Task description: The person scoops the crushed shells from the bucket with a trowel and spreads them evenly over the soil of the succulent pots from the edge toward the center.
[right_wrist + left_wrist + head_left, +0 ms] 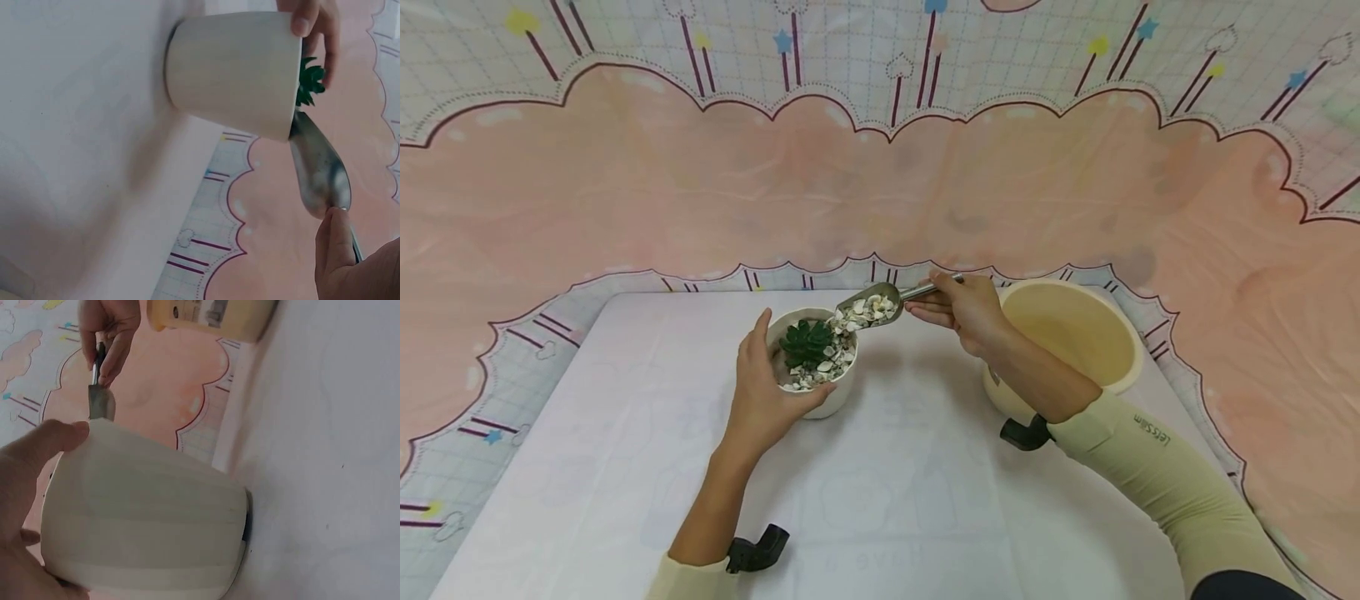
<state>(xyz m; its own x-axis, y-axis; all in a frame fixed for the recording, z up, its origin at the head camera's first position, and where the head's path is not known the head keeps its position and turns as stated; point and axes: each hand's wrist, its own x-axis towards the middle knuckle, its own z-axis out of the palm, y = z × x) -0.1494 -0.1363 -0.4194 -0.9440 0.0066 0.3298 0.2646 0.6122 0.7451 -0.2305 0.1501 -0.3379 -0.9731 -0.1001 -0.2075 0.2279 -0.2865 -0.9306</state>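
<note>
My left hand (769,385), thumb and fingers spread, grips a tapered white pot (832,405) on the white tabletop (925,483), green succulent (806,342) and pale stone chips (826,368) inside. My right hand (967,310) pinches a chip-laden metal scoop (322,175), tip at the pot's rim. Beyond that forearm (1043,371) stands a round cream-yellow bucket (1078,325).

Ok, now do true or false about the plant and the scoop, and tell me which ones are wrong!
1. The right hand holds the scoop. True.
2. The scoop is empty. False: pale bits are in it.
3. The plant is in the pot. True.
4. The plant is red. False: it is green.
5. The left hand is inside the bucket. False: it holds the pot.
6. The bucket is to the right of the pot. True.
</note>
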